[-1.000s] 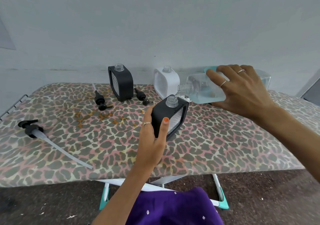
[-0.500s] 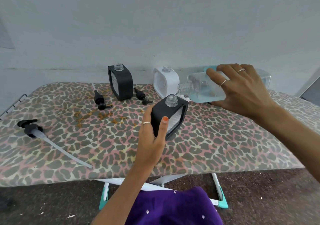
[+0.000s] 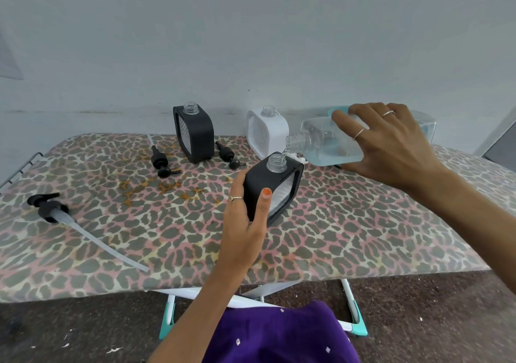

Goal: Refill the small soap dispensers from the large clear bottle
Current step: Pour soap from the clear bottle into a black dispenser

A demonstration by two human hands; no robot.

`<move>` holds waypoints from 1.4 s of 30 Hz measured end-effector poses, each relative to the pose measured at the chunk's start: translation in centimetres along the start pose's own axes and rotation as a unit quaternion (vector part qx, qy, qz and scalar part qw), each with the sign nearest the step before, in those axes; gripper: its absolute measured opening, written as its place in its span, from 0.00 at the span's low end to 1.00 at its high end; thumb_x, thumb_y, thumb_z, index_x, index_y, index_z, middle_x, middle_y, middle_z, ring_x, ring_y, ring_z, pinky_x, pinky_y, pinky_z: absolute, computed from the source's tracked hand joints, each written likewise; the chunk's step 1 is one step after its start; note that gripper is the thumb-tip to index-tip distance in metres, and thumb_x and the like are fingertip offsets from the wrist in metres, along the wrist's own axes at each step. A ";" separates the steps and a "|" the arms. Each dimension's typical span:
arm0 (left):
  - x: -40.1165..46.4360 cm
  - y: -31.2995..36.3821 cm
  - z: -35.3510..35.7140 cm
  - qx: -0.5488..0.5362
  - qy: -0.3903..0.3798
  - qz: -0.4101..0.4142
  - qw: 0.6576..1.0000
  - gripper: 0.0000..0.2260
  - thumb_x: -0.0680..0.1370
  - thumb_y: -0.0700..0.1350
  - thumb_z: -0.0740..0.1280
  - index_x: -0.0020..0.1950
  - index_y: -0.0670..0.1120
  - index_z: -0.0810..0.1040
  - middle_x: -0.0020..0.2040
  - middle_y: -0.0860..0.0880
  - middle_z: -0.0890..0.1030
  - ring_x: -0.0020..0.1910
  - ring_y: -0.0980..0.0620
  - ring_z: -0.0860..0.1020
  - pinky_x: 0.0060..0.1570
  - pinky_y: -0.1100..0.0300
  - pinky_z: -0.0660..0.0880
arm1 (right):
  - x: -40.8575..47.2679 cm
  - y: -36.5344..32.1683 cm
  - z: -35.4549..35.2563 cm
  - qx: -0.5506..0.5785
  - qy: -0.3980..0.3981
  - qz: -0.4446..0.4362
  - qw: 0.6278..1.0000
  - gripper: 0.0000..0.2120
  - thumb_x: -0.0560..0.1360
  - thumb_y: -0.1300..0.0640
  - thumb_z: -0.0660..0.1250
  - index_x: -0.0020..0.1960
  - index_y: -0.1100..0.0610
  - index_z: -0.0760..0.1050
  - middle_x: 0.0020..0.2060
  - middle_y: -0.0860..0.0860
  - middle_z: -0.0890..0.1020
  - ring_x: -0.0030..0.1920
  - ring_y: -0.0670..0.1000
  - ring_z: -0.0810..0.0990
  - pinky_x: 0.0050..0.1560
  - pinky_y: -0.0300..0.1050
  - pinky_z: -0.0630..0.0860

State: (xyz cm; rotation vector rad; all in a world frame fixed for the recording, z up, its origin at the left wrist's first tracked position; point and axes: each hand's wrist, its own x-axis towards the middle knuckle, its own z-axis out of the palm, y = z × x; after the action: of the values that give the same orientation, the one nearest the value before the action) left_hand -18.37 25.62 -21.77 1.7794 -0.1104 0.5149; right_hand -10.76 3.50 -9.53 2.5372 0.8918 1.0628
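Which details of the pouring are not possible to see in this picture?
- Head view: the fill level in the black dispenser is hidden by its dark casing and the left hand.
- Head view: the rear of the large clear bottle is covered by the right hand.
- Head view: any stream at the bottle's mouth is too thin and clear to confirm.

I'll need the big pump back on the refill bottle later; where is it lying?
In the head view, the big pump lies at the far left of the leopard-print board, left of the two small pumps.
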 end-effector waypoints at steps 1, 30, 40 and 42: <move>0.0 0.0 0.0 0.000 0.000 0.000 1.000 0.24 0.77 0.63 0.57 0.71 0.57 0.62 0.56 0.44 0.78 0.55 0.47 0.77 0.59 0.46 0.74 | 0.0 0.0 0.0 0.000 0.000 0.000 1.000 0.40 0.59 0.46 0.81 0.64 0.57 0.66 0.52 0.64 0.78 0.49 0.65 0.80 0.48 0.60 0.74; 0.0 0.2 -0.1 -0.015 -0.003 0.009 1.000 0.17 0.79 0.59 0.58 0.67 0.64 0.61 0.60 0.53 0.77 0.59 0.56 0.75 0.60 0.56 0.73 | 0.1 -0.2 0.0 -0.002 -0.001 -0.004 1.000 0.39 0.61 0.44 0.78 0.64 0.57 0.65 0.53 0.63 0.78 0.50 0.65 0.79 0.48 0.59 0.73; 0.0 0.2 -0.1 -0.010 -0.002 0.013 1.000 0.17 0.78 0.57 0.58 0.66 0.64 0.60 0.59 0.53 0.77 0.58 0.57 0.76 0.60 0.56 0.73 | 0.2 -0.1 -0.1 -0.003 0.000 -0.003 1.000 0.39 0.60 0.44 0.78 0.64 0.57 0.66 0.53 0.64 0.79 0.50 0.65 0.80 0.48 0.60 0.73; 0.0 0.3 -0.2 -0.011 -0.003 0.015 1.000 0.17 0.79 0.56 0.58 0.66 0.65 0.59 0.60 0.54 0.77 0.59 0.58 0.75 0.60 0.59 0.72 | 0.2 -0.2 -0.1 -0.003 0.001 -0.004 1.000 0.39 0.60 0.44 0.78 0.64 0.57 0.66 0.53 0.64 0.79 0.50 0.65 0.80 0.48 0.60 0.73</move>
State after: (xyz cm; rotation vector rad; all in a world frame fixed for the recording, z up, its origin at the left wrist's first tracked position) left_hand -18.49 25.71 -21.49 1.7612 -0.1476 0.5276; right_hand -10.79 3.74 -9.40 2.5267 0.8962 1.0642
